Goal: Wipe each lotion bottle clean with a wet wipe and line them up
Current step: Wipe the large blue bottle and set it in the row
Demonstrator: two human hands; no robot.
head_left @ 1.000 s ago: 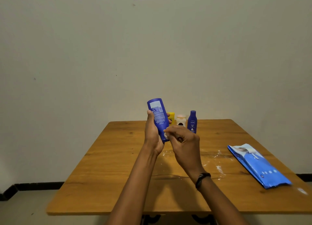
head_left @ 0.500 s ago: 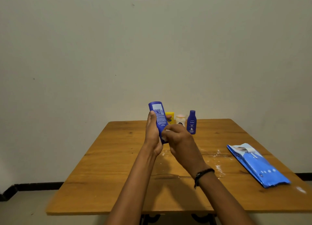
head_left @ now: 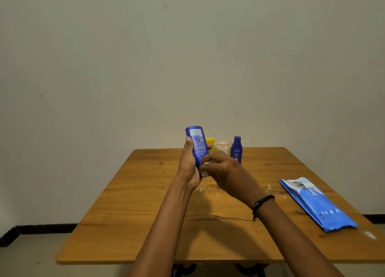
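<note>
The left hand (head_left: 188, 166) has its fingers and thumb wrapped round the lower half of the big blue bottle (head_left: 198, 145), holding it in the air above the middle of the table (head_left: 145, 214). The right hand (head_left: 225, 170) is curled against the bottle's lower end, and a scrap of white shows between its fingers. That scrap looks like the wet wipe (head_left: 205, 173), bunched up and pressed to the plastic.

The bottle's long axis is close to upright, with the top leaning a little to the left. Its printed back label faces the camera and a flat end points up. The lower end is hidden by both hands, so I cannot tell which end has the cap.

What could go wrong:
- The plastic is likely slick from the wipe, and only one hand truly grips it. A hard rub from the right hand could twist the bottle loose and drop it onto the table.
- At the table's far edge stand a small blue bottle (head_left: 236, 149), a white jar (head_left: 223, 146) and a yellow bottle (head_left: 210, 143), just behind the hands. A fall or a careless set-down there could knock them over.
- White smears lie on the table under the hands — standing the cleaned bottle in them would dirty its base.
- The upper half looks out of the wipe's reach unless the left hand shifts its grip.

The pack of wipes (head_left: 316, 204) lies on the table's right side.
</note>
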